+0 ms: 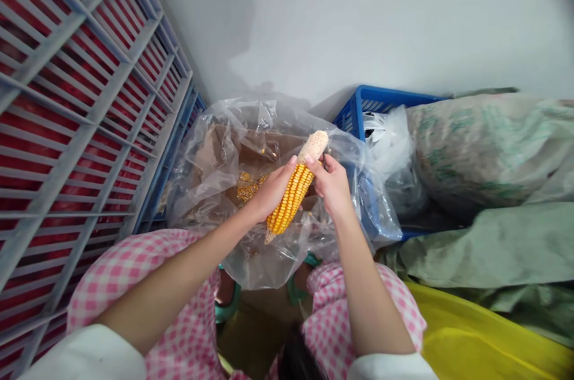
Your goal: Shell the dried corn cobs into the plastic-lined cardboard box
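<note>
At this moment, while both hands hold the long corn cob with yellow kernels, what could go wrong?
The crumpled, clear plastic sheeting has its loose near edge by the teal sandals, so yellow kernels jumping that way might miss it. The right hand has its thumb where the kernels meet the pale, bare end of the long corn cob, so the thumb could slip there.

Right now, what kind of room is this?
Probably a storeroom: a tall grey-blue slatted plastic crate stands at the left, with a blue plastic basket and a bulging whitish sack with green print at the right.
</note>
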`<state>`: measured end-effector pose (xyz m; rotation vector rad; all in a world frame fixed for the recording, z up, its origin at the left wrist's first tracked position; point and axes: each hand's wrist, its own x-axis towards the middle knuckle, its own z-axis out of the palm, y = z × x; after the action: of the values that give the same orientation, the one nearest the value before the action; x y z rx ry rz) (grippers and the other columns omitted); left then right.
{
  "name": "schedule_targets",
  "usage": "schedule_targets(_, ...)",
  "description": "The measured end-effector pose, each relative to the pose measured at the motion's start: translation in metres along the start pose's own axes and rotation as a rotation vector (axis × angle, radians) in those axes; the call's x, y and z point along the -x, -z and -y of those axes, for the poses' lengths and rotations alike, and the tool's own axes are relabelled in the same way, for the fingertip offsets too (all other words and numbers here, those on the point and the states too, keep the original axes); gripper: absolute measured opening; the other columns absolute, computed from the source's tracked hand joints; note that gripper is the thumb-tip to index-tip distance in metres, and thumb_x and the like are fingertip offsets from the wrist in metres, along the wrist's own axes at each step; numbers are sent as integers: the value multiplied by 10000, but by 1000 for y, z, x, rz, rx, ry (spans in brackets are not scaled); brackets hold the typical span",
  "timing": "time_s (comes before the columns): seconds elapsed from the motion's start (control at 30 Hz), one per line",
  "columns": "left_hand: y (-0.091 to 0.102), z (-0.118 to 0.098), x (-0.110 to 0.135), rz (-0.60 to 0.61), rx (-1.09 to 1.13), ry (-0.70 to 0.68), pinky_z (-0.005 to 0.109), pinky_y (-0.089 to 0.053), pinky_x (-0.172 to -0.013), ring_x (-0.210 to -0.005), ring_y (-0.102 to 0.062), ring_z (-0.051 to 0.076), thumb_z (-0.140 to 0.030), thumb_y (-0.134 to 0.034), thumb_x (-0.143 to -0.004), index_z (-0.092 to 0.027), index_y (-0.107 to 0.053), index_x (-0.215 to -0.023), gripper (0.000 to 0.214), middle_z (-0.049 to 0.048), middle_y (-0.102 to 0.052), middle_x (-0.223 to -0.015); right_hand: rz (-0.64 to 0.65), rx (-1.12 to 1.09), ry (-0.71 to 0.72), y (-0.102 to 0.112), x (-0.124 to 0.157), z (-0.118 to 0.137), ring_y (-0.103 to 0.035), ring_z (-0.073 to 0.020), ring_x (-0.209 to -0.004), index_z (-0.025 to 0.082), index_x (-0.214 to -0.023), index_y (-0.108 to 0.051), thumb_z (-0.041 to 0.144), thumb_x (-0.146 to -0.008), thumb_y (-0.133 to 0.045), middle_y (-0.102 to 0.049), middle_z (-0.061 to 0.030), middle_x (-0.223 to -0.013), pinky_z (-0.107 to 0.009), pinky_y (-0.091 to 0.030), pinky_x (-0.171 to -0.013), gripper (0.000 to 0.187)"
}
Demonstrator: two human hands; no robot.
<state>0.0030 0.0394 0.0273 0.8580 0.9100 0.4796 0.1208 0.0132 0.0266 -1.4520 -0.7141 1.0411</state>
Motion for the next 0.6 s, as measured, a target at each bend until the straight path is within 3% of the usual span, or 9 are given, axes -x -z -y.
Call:
schedule_targets(0.17, 0, 4, -1, -12, -15, -2, 276, -468, -468, -474, -532, 132, -643, -404, -699, -183, -579, -924, 541, 14, -588, -615, -32, -54, -40, -6, 3, -5, -358, -52, -443, 177, -702, -510, 448, -637, -622, -447, 56, -552, -181, -304, -409, 300)
schedule_targets(0.37, -2, 4, -1, -12, 33, 12, 268, -479, -451, -466, -539, 122, -618, -398, -722, -173, -573, -894, 508, 15, -601, -625, 21, -169, -132, -7, 4, -2, -206, -16, -342, 205, -692, -413, 447, -651, -622, -349, 94, -515, -167, -143, -288, 322)
schedule_targets(0.6, -3, 0, 0, 11, 73, 30, 248, -475, -443, -476, -556, 124, -577, -387, -754, -168, -581, -903, 477, 31, -633, -654, 92, -226, -195, -4, 1, -2, -184, 6, -327, 207, -730, -419, 449, -655, -617, -387, 87, -561, -157, -100, -271, 322)
